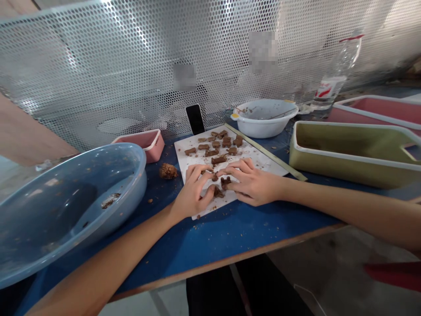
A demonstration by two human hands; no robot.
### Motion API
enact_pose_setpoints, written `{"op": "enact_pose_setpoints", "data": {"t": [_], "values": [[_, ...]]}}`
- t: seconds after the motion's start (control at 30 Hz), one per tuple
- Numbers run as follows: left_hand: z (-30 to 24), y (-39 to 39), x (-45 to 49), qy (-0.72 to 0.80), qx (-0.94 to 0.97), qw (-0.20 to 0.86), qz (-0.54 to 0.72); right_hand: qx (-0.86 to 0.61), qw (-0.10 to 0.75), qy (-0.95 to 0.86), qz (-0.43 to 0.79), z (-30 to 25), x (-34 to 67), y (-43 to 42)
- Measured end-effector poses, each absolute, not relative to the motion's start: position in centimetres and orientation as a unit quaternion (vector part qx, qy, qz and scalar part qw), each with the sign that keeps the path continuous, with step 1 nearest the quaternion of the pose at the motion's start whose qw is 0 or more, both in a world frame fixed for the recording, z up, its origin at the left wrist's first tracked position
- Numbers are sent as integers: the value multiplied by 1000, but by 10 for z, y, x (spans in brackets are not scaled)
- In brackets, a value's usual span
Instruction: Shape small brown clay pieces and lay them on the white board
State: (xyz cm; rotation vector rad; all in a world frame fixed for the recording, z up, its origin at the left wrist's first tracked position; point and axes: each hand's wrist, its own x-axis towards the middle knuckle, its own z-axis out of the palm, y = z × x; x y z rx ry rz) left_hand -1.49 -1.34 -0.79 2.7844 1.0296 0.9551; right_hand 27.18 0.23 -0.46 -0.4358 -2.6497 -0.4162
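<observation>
On a white sheet [237, 202], both of my hands work close together over small brown clay-like pieces. My left hand [196, 192] is bent inward, with its thumb against a crumbly brown lump [218, 192] and its fingers curled over smaller bits. From the right, my right hand [252, 182] reaches in, thumb and fingertips around a knobbly brown piece [225, 181]. Farther up the sheet lie several brown shaped pieces, among them a longer bar [218, 160] and a blocky one [226, 141]. Fingers partly cover the pieces being handled.
A large blue basin [131, 153] and pink container [159, 145] stand left, near a rough brown clump [168, 171]. A phone [195, 120] leans behind. A pale strip [263, 150] edges the sheet. Rightward are a white basin [263, 128], green bin [338, 164] and bottle [332, 85].
</observation>
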Motion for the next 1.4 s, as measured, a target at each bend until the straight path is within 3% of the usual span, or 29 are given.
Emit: {"op": "enact_pose_setpoints", "data": {"t": [0.57,1.23,1.4], "values": [[-9,-14,-14,343,880,-9,327,-223,236,-935,-140,0,268,-4],[-10,-15,-13,343,879,-20,332,-218,208,-944,-132,-11,262,-6],[-10,-15,-13,336,879,-22,338,-262,279,-916,-118,1,265,-6]]}}
